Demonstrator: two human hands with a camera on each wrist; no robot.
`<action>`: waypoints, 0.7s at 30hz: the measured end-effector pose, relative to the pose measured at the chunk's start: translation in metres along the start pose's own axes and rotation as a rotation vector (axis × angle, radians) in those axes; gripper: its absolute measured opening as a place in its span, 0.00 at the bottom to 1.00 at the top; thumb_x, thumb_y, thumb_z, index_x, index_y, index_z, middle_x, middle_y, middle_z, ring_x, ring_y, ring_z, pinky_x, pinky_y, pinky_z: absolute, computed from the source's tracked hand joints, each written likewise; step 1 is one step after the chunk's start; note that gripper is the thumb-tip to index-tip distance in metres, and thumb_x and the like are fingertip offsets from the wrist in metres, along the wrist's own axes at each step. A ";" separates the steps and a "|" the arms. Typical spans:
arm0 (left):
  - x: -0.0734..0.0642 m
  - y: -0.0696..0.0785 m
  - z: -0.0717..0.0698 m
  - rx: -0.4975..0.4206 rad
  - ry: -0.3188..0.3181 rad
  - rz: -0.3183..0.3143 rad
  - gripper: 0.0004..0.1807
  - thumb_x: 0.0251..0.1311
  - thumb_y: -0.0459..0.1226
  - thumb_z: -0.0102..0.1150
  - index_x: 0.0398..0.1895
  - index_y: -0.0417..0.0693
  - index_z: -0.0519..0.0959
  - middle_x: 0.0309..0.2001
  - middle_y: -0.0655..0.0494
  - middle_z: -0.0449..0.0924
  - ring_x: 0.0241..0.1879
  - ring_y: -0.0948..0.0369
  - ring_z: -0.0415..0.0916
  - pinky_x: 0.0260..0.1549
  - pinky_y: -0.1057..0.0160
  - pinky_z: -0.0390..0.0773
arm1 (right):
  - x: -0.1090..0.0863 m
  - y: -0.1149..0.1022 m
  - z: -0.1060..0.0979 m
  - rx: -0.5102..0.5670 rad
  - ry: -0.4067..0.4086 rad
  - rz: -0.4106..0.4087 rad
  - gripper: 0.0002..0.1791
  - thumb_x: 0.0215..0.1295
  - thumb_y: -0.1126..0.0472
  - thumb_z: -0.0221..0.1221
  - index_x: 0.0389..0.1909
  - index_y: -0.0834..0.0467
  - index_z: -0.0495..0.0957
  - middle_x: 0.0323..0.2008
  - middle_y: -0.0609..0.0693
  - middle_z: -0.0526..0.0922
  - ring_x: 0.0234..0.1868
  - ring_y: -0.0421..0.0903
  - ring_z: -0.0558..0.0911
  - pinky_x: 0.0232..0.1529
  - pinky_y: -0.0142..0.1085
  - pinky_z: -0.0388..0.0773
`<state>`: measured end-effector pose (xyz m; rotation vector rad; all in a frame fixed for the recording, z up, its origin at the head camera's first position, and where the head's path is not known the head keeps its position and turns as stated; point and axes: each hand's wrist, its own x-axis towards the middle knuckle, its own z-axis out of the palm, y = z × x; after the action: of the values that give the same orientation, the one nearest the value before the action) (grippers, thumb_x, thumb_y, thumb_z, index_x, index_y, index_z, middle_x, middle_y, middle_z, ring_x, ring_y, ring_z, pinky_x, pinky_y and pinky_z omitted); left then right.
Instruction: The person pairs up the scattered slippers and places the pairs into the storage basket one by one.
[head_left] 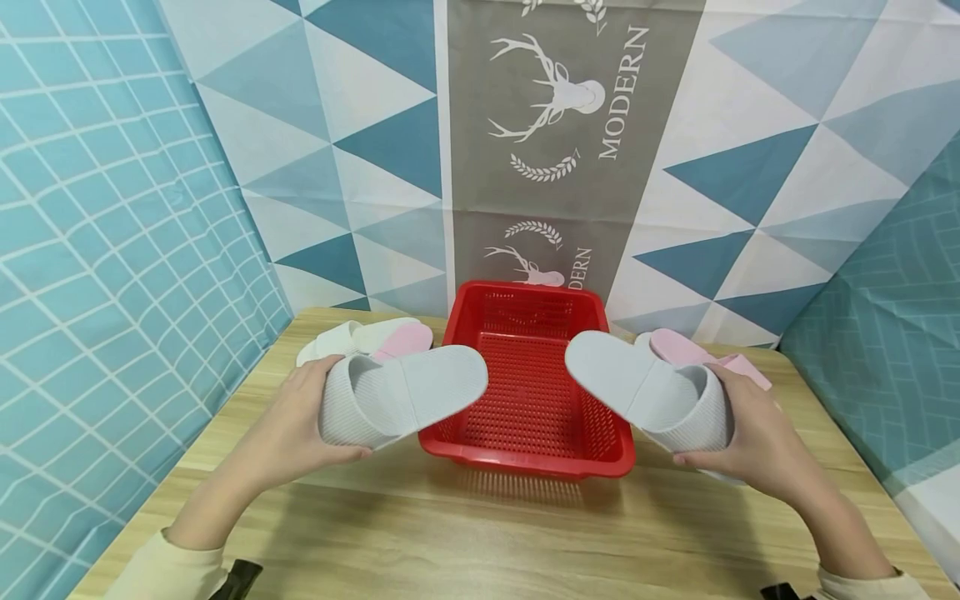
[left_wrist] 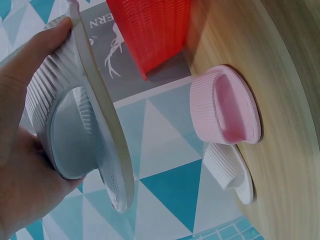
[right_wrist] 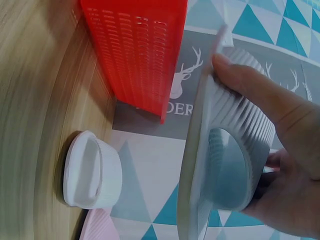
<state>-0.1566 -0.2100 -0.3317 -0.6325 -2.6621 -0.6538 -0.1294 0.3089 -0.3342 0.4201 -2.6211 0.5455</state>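
Note:
My left hand [head_left: 296, 417] grips a light grey slipper [head_left: 446, 379] by its ribbed strap, held above the table with the sole pointing inward. In the left wrist view the thumb [left_wrist: 55, 32] presses the strap's edge beside the sole. My right hand [head_left: 761, 442] holds a matching grey slipper [head_left: 611, 367] the same way, fingers over the strap and thumb beneath. Between them stands a red basket [head_left: 525, 462] with perforated walls, and the slippers' toe-free ends overlap its sides in the head view.
Behind the left hand, a white slipper [head_left: 330, 340] and a pink slipper [head_left: 407, 340] lie on the wooden table [head_left: 360, 533]. On the right lie another pink slipper [head_left: 678, 346] and a white slipper [right_wrist: 109, 175]. Patterned cloth walls [head_left: 390, 150] border the table.

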 end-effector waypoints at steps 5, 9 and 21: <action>0.000 0.001 0.001 0.031 -0.028 0.058 0.64 0.19 0.50 0.83 0.67 0.41 0.60 0.59 0.47 0.70 0.54 0.53 0.68 0.49 0.47 0.73 | -0.003 -0.003 0.001 -0.021 0.003 -0.103 0.63 0.16 0.47 0.83 0.61 0.65 0.65 0.50 0.57 0.76 0.48 0.50 0.73 0.44 0.30 0.64; 0.000 0.003 0.001 0.063 -0.045 0.119 0.65 0.18 0.50 0.83 0.67 0.38 0.60 0.60 0.45 0.70 0.56 0.51 0.68 0.53 0.45 0.72 | -0.005 -0.007 0.001 -0.020 0.007 -0.161 0.64 0.15 0.51 0.83 0.62 0.66 0.65 0.52 0.56 0.76 0.49 0.49 0.72 0.48 0.22 0.59; 0.000 0.010 -0.001 0.104 -0.030 0.179 0.64 0.16 0.51 0.83 0.64 0.37 0.62 0.59 0.46 0.72 0.59 0.49 0.68 0.57 0.44 0.70 | -0.008 -0.021 -0.004 -0.057 -0.051 -0.186 0.65 0.16 0.51 0.83 0.64 0.63 0.64 0.55 0.53 0.74 0.50 0.43 0.69 0.48 0.14 0.59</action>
<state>-0.1512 -0.2028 -0.3277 -0.8445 -2.6073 -0.4572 -0.1133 0.2941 -0.3285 0.6585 -2.6028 0.4033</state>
